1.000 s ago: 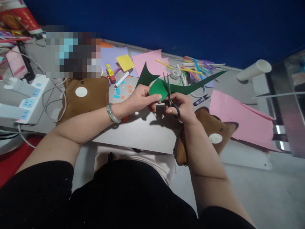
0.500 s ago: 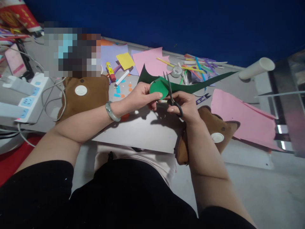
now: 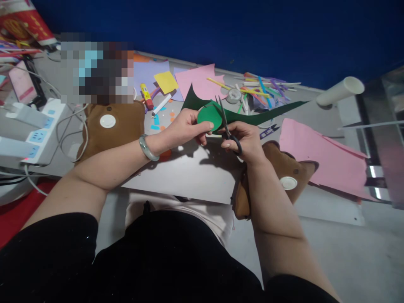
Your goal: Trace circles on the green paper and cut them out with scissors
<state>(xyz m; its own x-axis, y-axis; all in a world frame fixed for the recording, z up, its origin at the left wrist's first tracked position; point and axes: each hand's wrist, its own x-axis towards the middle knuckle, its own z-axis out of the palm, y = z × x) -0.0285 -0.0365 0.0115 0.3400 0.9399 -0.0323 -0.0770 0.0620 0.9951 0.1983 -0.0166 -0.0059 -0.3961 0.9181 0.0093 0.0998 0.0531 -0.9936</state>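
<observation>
Above the near part of the table, my left hand (image 3: 192, 126) pinches a rounded piece of bright green paper (image 3: 208, 116), thumb on top. A darker green sheet (image 3: 261, 114) spreads out behind it and reaches far to the right in a long curved strip. My right hand (image 3: 244, 139) grips black-handled scissors (image 3: 227, 126), their blades pointing up and slightly parted at the right edge of the green piece. Whether the rounded piece is still joined to the dark sheet I cannot tell.
Brown cushioned pouches (image 3: 126, 134) lie on both sides. Behind are a glue stick (image 3: 146, 96), a white marker (image 3: 161, 105), yellow paper (image 3: 166, 81), pink paper (image 3: 197, 82), a tape roll (image 3: 234, 96) and purple snips (image 3: 268, 131). A power strip (image 3: 41, 134) with cables stands left, a white tube (image 3: 341, 90) right.
The green piece and my left hand have shifted very slightly left. The far end of the dark green strip has dipped a little. Both hands keep their hold.
</observation>
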